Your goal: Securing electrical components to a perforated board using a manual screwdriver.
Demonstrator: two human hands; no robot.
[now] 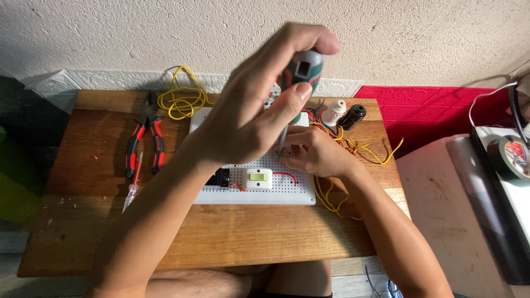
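Observation:
My left hand (254, 110) is raised over a white perforated board (259, 194) and grips the green and grey handle of a screwdriver (302, 72), held upright with its shaft pointing down at the board. My right hand (314, 152) rests on the board beside the shaft's tip, fingers pinched at something small that I cannot make out. On the board sit a white rocker switch (258, 179) and a black component (221, 177), joined by short red wires. Yellow, red and blue wires (331, 193) trail off the board's right side.
The board lies on a small wooden table (94, 221) against a textured wall. Red-handled pliers (144, 138) and a tester screwdriver (132, 190) lie at the left, a yellow wire coil (179, 99) behind. White and black lamp holders (343, 113) stand at the back right. A tape roll (513, 157) sits far right.

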